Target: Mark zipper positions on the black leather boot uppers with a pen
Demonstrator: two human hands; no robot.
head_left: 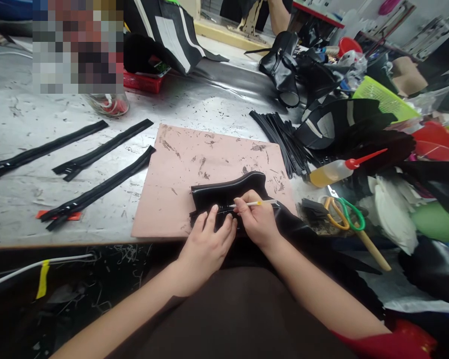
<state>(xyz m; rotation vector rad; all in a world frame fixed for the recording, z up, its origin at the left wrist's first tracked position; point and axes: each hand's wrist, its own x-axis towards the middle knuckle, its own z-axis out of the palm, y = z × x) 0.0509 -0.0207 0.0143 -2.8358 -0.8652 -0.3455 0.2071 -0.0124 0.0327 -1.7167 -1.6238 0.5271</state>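
Note:
A black, glossy leather piece, shaped like a boot upper, lies on a pink board near the table's front edge. My left hand rests on its lower part, fingers spread. In my right hand is a slim white pen with a yellow band, pinched between thumb and fingers. Its tip points left, at the leather close to my left fingertips; whether it touches I cannot tell. The lower side of the leather is partly hidden by both hands.
Black zippers lie left of the board. To the right are a bundle of black strips, a glue bottle with a red nozzle, and scissors. Black boots and a red tray stand farther back.

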